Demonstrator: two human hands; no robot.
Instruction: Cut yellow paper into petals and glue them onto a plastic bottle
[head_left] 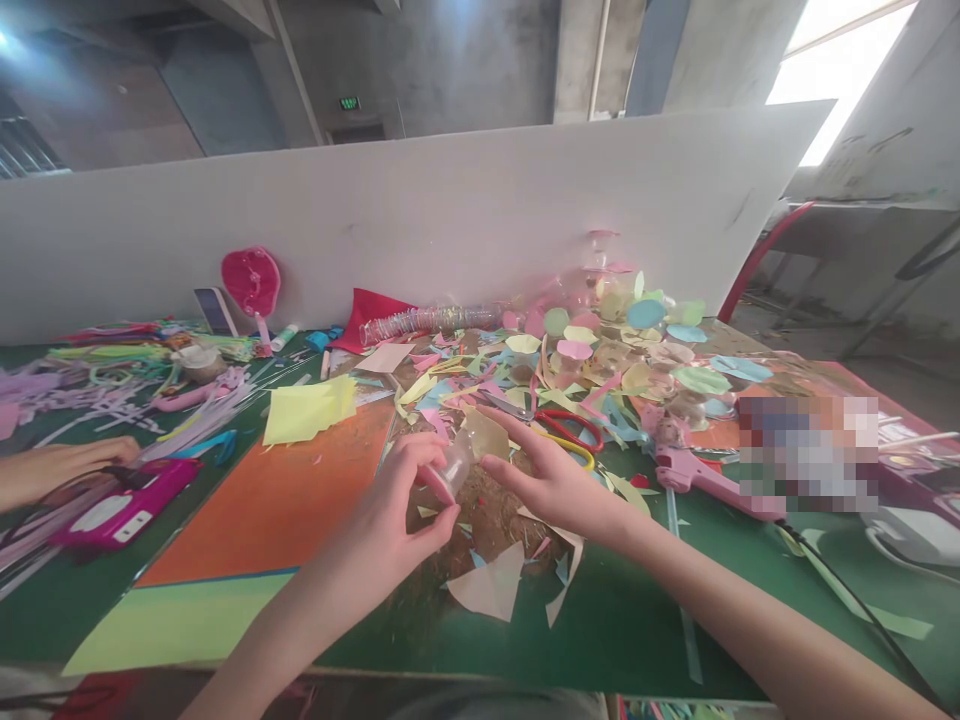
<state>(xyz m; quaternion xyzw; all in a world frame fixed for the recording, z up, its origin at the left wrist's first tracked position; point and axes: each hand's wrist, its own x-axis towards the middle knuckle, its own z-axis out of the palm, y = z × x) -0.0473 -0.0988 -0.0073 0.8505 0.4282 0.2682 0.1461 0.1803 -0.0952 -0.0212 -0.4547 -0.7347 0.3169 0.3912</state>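
Near the middle of the table, my left hand [420,500] pinches a small clear plastic cup [456,462] with a pinkish rim, tilted on its side. My right hand [551,475] is just to the right, fingers apart and stretched toward the cup, beside a beige paper piece [487,437]. Whether its fingertips touch the paper is unclear. Red-handled scissors [574,425] and yellow scissor handles [574,450] lie behind my right hand. Paper scraps [491,585] lie below my hands.
An orange sheet [300,500] and yellow papers [309,408] lie left. Paper discs and clear cups pile up at back right, near a pink glue gun [697,475]. Another person's hand [105,460] is by a magenta power strip [124,505]. A white partition [450,215] stands behind.
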